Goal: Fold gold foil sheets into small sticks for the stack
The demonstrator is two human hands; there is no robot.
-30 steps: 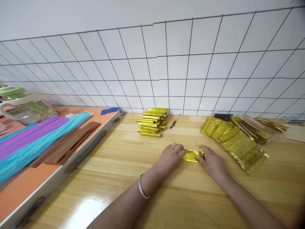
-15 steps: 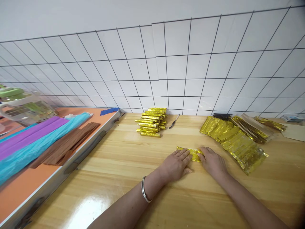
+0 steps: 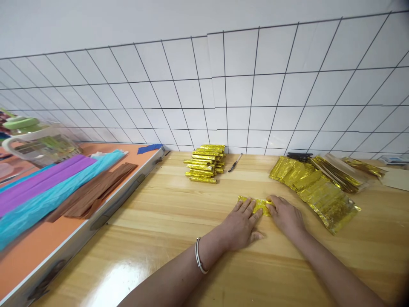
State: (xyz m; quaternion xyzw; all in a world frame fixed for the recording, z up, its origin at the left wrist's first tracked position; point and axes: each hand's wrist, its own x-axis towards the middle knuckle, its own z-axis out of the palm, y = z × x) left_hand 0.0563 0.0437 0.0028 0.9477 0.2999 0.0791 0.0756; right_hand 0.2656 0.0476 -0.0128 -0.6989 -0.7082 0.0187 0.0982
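My left hand (image 3: 240, 228) lies flat on the desk (image 3: 150, 243), its fingers (image 3: 246, 206) spread and pressing down on a gold foil strip (image 3: 259, 204), with the thumb out on the bare wood. My right hand (image 3: 288, 216) is at the strip's right end, thumb and index finger pinching it there. The strip lies flat in front of me, nearer than the stack of gold rolls (image 3: 206, 164) and to the right of it. A pen (image 3: 235, 163) rests just beside that stack, by the tiled wall (image 3: 236, 94). To the right of my right hand, crinkled gold foil sheets (image 3: 326, 196) spread across the wood. I wear a silver bangle (image 3: 198, 256) on my left wrist. Off to my left, purple (image 3: 47, 181), turquoise (image 3: 60, 194) and brown strips (image 3: 96, 192) lie on an orange surface (image 3: 38, 256).
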